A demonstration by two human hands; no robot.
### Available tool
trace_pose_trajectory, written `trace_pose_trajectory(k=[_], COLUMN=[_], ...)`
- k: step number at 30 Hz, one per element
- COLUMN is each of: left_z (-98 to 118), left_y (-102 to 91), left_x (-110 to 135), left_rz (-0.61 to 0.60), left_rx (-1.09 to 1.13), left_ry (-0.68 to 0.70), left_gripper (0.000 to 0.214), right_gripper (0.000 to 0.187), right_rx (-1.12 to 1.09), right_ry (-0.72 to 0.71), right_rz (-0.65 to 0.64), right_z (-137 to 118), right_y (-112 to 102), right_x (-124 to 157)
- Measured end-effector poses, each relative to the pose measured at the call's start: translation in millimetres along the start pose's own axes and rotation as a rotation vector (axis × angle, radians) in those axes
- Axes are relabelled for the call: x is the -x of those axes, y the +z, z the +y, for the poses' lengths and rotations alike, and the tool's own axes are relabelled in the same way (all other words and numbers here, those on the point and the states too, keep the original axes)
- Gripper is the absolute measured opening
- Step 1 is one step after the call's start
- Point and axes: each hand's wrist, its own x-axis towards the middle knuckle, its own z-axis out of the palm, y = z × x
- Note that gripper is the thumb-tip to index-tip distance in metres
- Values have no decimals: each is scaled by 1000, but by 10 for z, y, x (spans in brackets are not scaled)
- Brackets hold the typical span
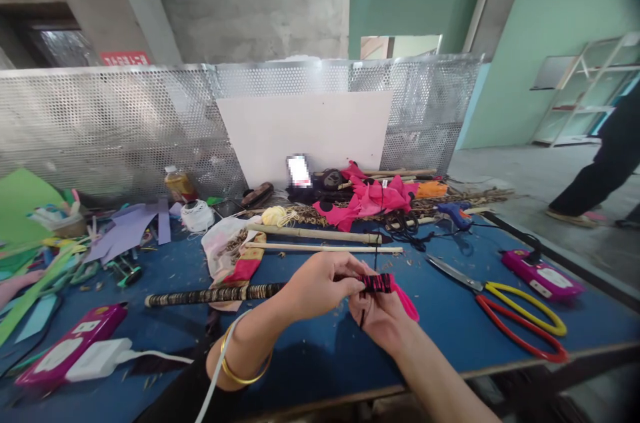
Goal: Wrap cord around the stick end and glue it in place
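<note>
A long stick [215, 294] wound with dark and pale thread lies across the blue table [310, 349], its far end raised. My left hand [320, 286] is closed round the stick near its right end. My right hand [380, 313] pinches the end, where pink cloth [407, 303] is bound with black thread [376, 283]. A black thread runs up from there toward the back of the table. A gold bangle [240, 376] sits on my left wrist.
Large scissors [510, 309] with red and yellow handles lie at the right, beside a pink device [543, 274]. Two bamboo sticks [320, 236] lie behind my hands. Pink cloth, a blue glue gun [455, 213], thread spools and coloured paper crowd the back and left. A person's legs [595, 176] stand at far right.
</note>
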Motion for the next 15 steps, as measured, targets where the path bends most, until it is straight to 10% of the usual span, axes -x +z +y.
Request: trace_pose_trajectory(k=[15], left_z=[-213], left_y=[137], left_x=[109], left_rz=[-39], left_rx=[37], left_ry=[-145], left_gripper=[15], right_gripper=[48], right_rx=[594], right_ry=[-64], right_rz=[-86], right_z=[-300], right_y=[173], right_x=[-50])
